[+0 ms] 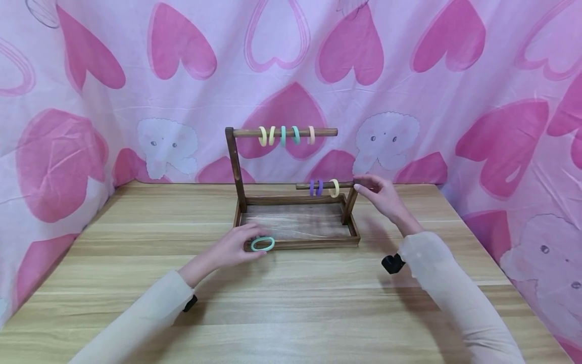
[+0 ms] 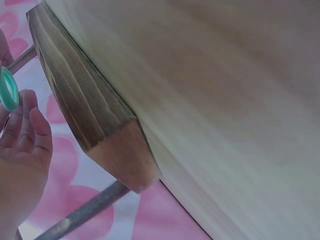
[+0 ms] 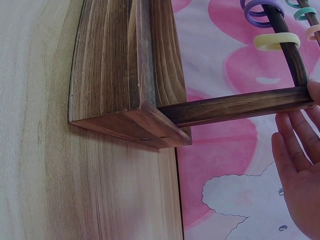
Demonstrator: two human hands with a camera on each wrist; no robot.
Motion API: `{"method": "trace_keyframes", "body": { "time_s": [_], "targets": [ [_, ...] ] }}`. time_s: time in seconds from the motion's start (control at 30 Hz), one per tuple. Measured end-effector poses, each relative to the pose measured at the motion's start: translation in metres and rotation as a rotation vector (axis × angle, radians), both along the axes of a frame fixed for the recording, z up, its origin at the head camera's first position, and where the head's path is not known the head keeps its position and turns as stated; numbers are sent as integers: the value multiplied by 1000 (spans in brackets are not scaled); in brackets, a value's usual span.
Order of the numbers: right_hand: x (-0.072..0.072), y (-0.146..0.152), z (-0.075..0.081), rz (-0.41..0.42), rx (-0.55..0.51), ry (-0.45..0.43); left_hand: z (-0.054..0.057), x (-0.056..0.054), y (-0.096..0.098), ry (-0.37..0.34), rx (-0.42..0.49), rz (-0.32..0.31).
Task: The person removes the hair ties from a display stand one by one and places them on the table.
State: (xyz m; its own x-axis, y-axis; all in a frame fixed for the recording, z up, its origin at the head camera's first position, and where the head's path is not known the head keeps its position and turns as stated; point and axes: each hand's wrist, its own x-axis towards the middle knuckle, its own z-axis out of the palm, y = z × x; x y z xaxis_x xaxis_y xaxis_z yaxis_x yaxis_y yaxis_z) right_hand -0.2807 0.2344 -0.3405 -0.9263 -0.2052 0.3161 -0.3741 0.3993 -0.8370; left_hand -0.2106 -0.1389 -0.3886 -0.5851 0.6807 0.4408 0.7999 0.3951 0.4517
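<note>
Hanging: five rings (image 1: 283,136) on upper bar (image 1: 325,132), three on lower bar (image 1: 326,185). Left hand (image 1: 236,246) pinches one green ring (image 1: 273,244) near front edge of rack (image 1: 313,243); right hand (image 1: 381,196) grips short post (image 1: 349,205). Table (image 1: 291,308) lies open in front.

Downward head and close wrist views share the rack (image 1: 313,244).

Draped nook — heart-patterned cloth (image 1: 232,96), table (image 1: 291,303)
</note>
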Motion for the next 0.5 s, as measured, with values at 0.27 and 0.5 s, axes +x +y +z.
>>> {"method": "trace_keyframes", "body": {
  "time_s": [0.27, 0.5],
  "targets": [
    [9, -5, 10, 17, 11, 7, -4, 11, -20, -38, -69, 23],
    [0, 0, 1, 3, 13, 10, -5, 18, -32, -72, -117, 69]
  ]
}}
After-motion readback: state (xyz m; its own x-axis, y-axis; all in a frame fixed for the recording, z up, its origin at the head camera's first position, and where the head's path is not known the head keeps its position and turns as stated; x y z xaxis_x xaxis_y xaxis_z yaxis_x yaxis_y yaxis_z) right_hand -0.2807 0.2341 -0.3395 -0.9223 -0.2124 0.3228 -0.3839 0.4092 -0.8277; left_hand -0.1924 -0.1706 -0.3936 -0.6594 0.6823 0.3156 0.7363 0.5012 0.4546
